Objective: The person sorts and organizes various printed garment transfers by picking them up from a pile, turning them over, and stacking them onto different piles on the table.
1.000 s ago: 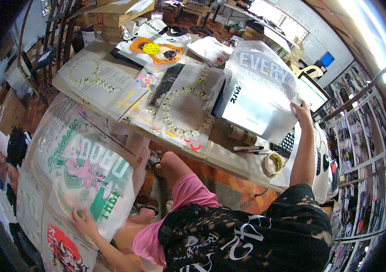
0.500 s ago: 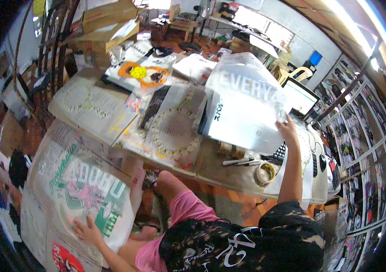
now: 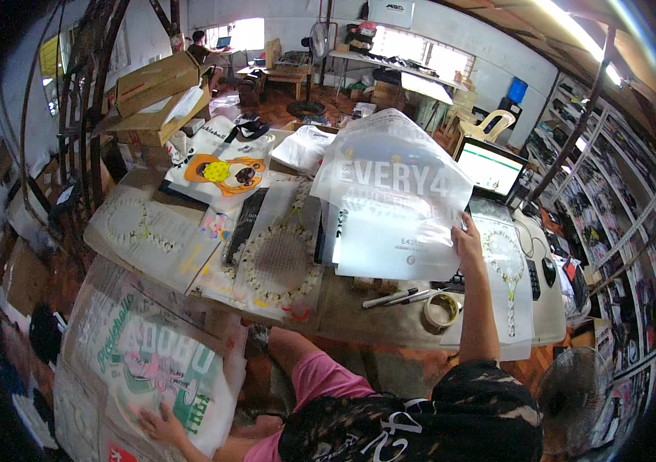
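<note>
My right hand point(image 3: 466, 239) pinches the right edge of a large translucent film sheet point(image 3: 393, 185) with pale printed lettering. The sheet is partly raised over the table, and a white lower part hangs toward me. My left hand point(image 3: 164, 427) lies with fingers spread on another clear film sheet point(image 3: 166, 369), printed in green, pink and white, at the lower left. More film sheets are layered around and beneath that one. Beside the raised sheet, a film with a round flower-wreath print point(image 3: 281, 266) lies flat. Another wreath-print sheet point(image 3: 503, 262) lies beyond my right forearm.
A roll of tape point(image 3: 442, 310) and pens point(image 3: 393, 299) lie near the table's front edge. A lit monitor point(image 3: 491, 165) and a mouse point(image 3: 549, 269) are at the right. A dog-print item point(image 3: 224, 175) and cardboard boxes point(image 3: 158, 88) are farther left. A person point(image 3: 203, 55) sits far back.
My view has turned, so the room sits lower and further left. My right hand has drawn the translucent sheet a little toward me. My left hand stays on the lower sheet.
</note>
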`<state>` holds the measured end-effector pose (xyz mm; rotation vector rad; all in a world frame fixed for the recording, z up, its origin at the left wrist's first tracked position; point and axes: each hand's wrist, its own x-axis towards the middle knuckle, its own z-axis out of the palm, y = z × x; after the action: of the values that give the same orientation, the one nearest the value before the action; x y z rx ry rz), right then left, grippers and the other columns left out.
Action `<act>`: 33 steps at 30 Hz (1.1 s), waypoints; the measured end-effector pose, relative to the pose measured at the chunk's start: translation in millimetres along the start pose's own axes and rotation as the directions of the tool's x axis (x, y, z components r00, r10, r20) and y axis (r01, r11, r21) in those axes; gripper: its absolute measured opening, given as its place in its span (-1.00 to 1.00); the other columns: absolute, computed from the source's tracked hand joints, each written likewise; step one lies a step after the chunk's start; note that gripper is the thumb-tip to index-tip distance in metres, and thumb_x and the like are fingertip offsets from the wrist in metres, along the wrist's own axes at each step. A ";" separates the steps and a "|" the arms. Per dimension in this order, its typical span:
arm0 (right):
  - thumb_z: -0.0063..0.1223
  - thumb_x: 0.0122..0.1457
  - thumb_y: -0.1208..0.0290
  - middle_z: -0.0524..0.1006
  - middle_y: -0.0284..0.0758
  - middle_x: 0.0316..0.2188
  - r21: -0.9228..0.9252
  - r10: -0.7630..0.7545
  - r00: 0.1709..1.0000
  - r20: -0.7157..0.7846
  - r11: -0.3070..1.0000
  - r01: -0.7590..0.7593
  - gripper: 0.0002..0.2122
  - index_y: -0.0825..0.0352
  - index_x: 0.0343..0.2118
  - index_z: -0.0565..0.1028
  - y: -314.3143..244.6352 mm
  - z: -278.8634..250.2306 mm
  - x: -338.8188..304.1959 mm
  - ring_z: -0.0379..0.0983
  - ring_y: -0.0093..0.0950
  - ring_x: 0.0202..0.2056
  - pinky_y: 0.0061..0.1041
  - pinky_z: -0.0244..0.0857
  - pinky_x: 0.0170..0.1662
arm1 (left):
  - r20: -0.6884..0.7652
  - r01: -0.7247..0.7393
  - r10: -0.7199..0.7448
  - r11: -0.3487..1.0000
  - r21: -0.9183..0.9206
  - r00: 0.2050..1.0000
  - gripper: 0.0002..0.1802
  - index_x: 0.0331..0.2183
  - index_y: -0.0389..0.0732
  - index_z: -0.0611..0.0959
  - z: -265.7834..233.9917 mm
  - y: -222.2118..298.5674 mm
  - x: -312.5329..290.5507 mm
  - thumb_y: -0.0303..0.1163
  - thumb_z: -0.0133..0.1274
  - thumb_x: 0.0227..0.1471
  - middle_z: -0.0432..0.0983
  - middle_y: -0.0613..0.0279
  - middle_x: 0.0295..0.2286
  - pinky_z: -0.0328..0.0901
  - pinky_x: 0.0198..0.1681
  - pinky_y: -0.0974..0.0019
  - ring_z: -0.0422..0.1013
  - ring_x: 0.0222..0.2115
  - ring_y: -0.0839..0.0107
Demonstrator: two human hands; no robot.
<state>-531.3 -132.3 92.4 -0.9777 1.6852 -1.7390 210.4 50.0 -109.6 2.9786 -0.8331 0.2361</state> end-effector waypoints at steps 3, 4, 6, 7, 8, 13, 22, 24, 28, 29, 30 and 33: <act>-0.12 0.06 0.57 0.27 -0.55 -0.66 0.048 0.058 0.997 0.048 0.997 -0.061 -0.50 0.29 0.12 0.17 -10.9 14.2 -24.9 0.09 -0.75 -0.69 -0.73 -0.05 -0.66 | 0.014 -0.021 0.020 1.000 0.017 1.000 -0.18 0.13 -0.13 0.24 -16.6 -0.8 -4.7 0.23 -0.17 -0.02 0.02 0.14 0.15 -0.08 0.12 -0.01 -0.05 0.17 0.22; -0.13 0.06 0.57 0.26 -0.55 -0.67 0.097 0.052 0.996 0.065 0.994 -0.058 -0.50 0.30 0.12 0.16 -9.8 22.8 -30.9 0.08 -0.75 -0.69 -0.73 -0.05 -0.66 | 0.025 -0.002 0.002 1.000 0.013 1.000 -0.17 0.13 -0.14 0.23 -16.6 -3.6 -3.7 0.24 -0.19 -0.01 0.02 0.14 0.16 -0.09 0.12 -0.01 -0.05 0.17 0.22; -0.13 0.06 0.57 0.24 -0.57 -0.67 0.190 0.039 0.995 0.089 0.980 -0.056 -0.50 0.31 0.12 0.16 -8.6 29.9 -39.6 0.08 -0.74 -0.68 -0.73 -0.06 -0.65 | 0.051 0.023 -0.024 1.000 0.006 0.998 -0.16 0.14 -0.14 0.20 -16.6 -4.6 -4.0 0.25 -0.23 0.00 0.00 0.15 0.16 -0.11 0.13 -0.01 -0.06 0.17 0.21; -0.14 0.06 0.58 0.23 -0.57 -0.67 0.204 0.050 0.997 0.064 0.977 -0.062 -0.51 0.31 0.12 0.16 -8.9 30.4 -41.5 0.07 -0.74 -0.68 -0.73 -0.05 -0.64 | 0.051 0.038 -0.039 0.999 0.013 0.998 -0.16 0.14 -0.15 0.22 -18.8 0.6 -5.4 0.25 -0.21 -0.01 0.02 0.13 0.15 -0.09 0.13 0.01 -0.05 0.17 0.18; -0.14 0.06 0.58 0.23 -0.57 -0.67 0.218 0.061 0.997 0.041 0.973 -0.069 -0.51 0.31 0.11 0.17 -9.2 31.2 -42.7 0.07 -0.74 -0.68 -0.73 -0.04 -0.64 | 0.051 0.054 -0.055 0.998 0.020 0.997 -0.16 0.13 -0.16 0.23 -23.5 7.1 -10.1 0.24 -0.19 -0.02 0.04 0.11 0.14 -0.06 0.13 0.02 -0.03 0.16 0.16; -0.17 0.08 0.58 0.24 -0.55 -0.63 0.278 0.049 0.998 0.043 0.959 -0.059 -0.54 0.27 0.11 0.18 -6.2 38.8 -39.9 0.07 -0.73 -0.69 -0.73 -0.03 -0.64 | 0.036 0.088 -0.092 0.992 0.086 0.995 -0.15 0.12 -0.13 0.24 -15.2 4.7 -7.7 0.27 -0.20 -0.04 0.05 0.15 0.14 -0.01 0.10 0.03 0.00 0.15 0.20; -0.22 0.08 0.61 0.36 -0.48 -0.60 0.265 0.027 0.991 0.134 0.962 -0.062 -0.53 0.28 0.12 0.17 -17.2 67.4 -77.3 0.12 -0.75 -0.71 -0.77 0.00 -0.69 | -0.028 0.013 -0.013 1.000 -0.002 1.000 -0.14 0.10 -0.11 0.29 1.3 -4.2 1.2 0.30 -0.17 -0.08 0.10 0.13 0.12 0.02 0.07 -0.05 0.06 0.12 0.12; -0.23 0.08 0.61 0.41 -0.43 -0.59 0.290 0.017 0.987 0.160 0.955 -0.063 -0.53 0.28 0.12 0.16 -9.1 71.9 -79.6 0.14 -0.75 -0.73 -0.77 0.01 -0.71 | -0.039 0.037 -0.037 0.999 0.016 0.999 -0.13 0.10 -0.11 0.30 1.1 -4.7 -0.1 0.31 -0.16 -0.09 0.10 0.13 0.12 0.03 0.06 -0.08 0.05 0.12 0.08; -0.24 0.07 0.62 0.46 -0.38 -0.57 0.285 0.041 0.989 0.139 0.955 -0.080 -0.52 0.32 0.12 0.15 -10.4 81.1 -85.4 0.16 -0.75 -0.73 -0.77 0.04 -0.71 | -0.066 0.030 -0.031 0.999 -0.025 0.997 -0.15 0.08 -0.12 0.32 13.0 -13.7 5.3 0.30 -0.14 -0.09 0.12 0.14 0.11 0.05 0.03 -0.10 0.07 0.11 0.02; -0.24 0.08 0.61 0.47 -0.34 -0.57 0.313 0.041 0.988 0.149 0.946 -0.086 -0.52 0.31 0.13 0.14 -8.0 80.4 -84.2 0.15 -0.73 -0.74 -0.75 0.04 -0.70 | -0.067 0.027 -0.028 1.000 -0.015 0.997 -0.16 0.08 -0.12 0.32 13.7 -12.7 3.4 0.29 -0.14 -0.08 0.12 0.13 0.11 0.05 0.03 -0.09 0.07 0.10 0.02; -0.25 0.09 0.61 0.49 -0.29 -0.56 0.340 0.040 0.987 0.156 0.936 -0.092 -0.52 0.30 0.13 0.12 -5.0 78.3 -81.8 0.15 -0.71 -0.74 -0.73 0.05 -0.69 | -0.066 0.024 -0.024 1.000 -0.006 0.998 -0.16 0.08 -0.12 0.32 11.9 -9.9 0.6 0.29 -0.14 -0.08 0.12 0.12 0.11 0.06 0.03 -0.09 0.08 0.10 0.01; -0.25 0.10 0.61 0.50 -0.25 -0.56 0.430 0.044 0.990 0.135 0.898 -0.099 -0.52 0.29 0.13 0.12 0.6 80.8 -79.1 0.15 -0.69 -0.73 -0.72 0.03 -0.66 | -0.084 -0.004 0.002 1.000 -0.020 0.996 -0.16 0.09 -0.14 0.30 7.7 -8.4 -2.0 0.28 -0.14 -0.07 0.12 0.10 0.11 0.06 0.04 -0.06 0.07 0.10 0.02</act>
<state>-419.9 -119.5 77.9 -0.7831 1.1633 -1.8545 214.1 57.7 -117.5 2.9262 -0.8259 0.3486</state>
